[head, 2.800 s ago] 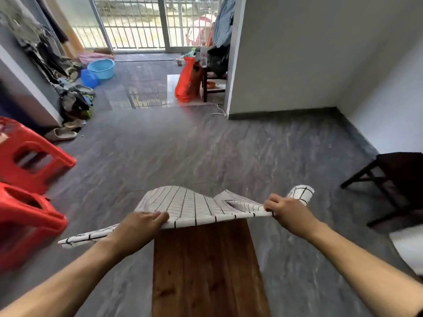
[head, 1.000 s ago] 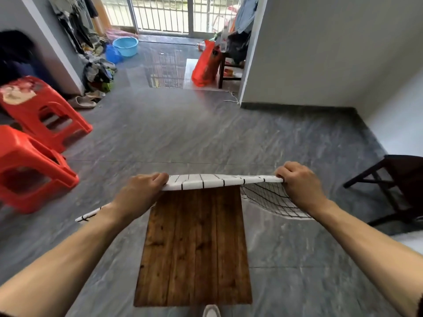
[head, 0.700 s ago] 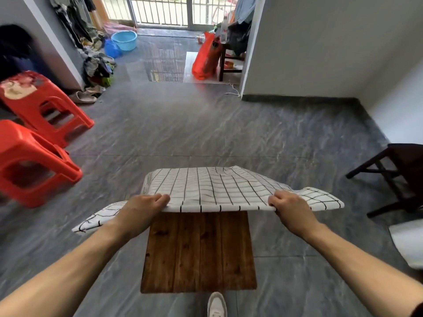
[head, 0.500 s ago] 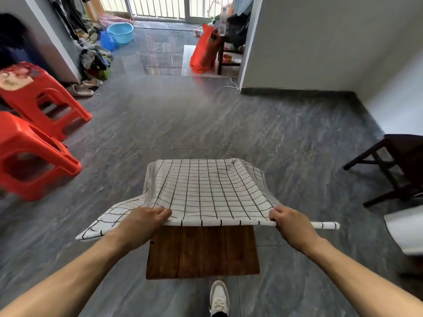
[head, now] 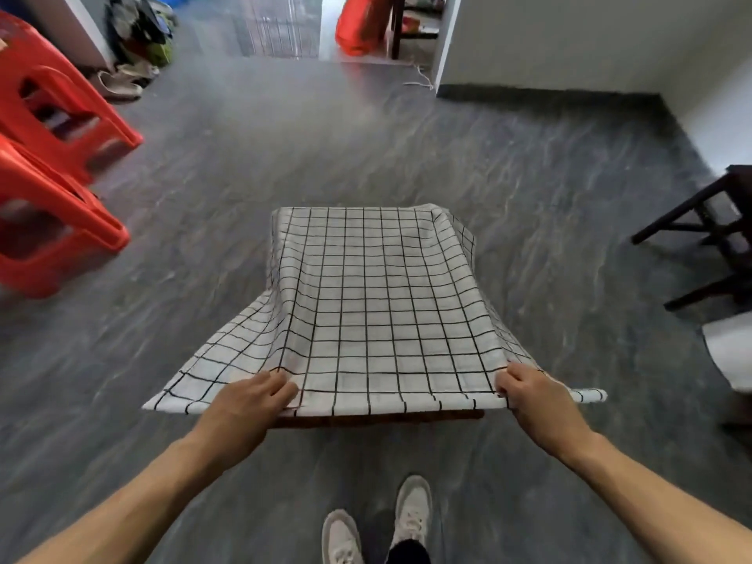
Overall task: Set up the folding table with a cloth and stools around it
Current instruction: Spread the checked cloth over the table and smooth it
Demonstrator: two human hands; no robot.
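The white black-checked cloth [head: 374,303] lies on the brown wooden folding table [head: 378,419]; two red plastic stools [head: 53,221] stand left, a dark wooden stool [head: 708,234] right.

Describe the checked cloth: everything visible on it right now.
The cloth is white with a thin black grid and looks like light woven fabric. It lies spread over the table, covering nearly all of the top; only a dark wooden strip shows under the near edge. The far edge hangs over the far end, and the sides drape down left and right. The left hand and right hand each grip the near edge, which is held slightly raised, with corners sticking out past both hands.
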